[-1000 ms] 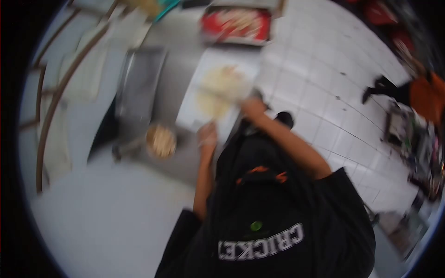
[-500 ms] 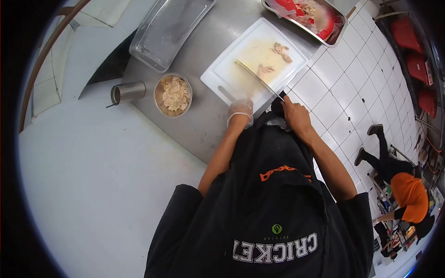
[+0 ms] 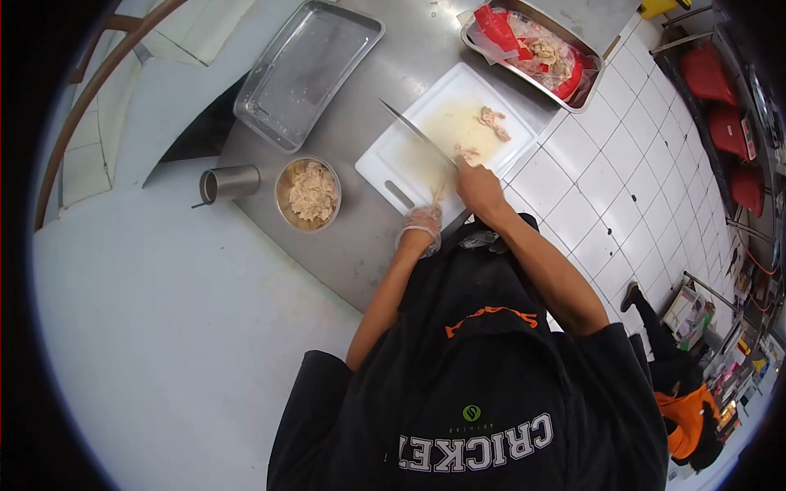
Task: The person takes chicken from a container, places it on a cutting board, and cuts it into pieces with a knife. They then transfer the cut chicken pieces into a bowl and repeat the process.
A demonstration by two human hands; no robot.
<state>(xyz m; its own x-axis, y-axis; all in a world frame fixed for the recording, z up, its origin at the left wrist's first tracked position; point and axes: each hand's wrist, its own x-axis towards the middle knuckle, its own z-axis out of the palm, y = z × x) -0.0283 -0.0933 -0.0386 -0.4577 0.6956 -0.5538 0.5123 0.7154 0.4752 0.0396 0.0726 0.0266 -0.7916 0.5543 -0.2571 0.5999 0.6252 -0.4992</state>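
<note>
On the steel table lies a white cutting board with pieces of pale meat on its right part. My right hand is closed round the handle of a long knife, whose blade points up and left over the board. My left hand, in a clear plastic glove, is at the board's near edge, with its fingers closed on a thin strip of pale meat. Left of the board stands a round bowl filled with shredded pale meat.
An empty metal tray lies at the upper left. Beside the bowl is a steel cup. At the upper right, a metal tray holds red and clear plastic with meat. Another person in orange is at the lower right.
My right hand and the knife have moved up and left over the board. The other person has shifted downward. The view has tilted slightly.
</note>
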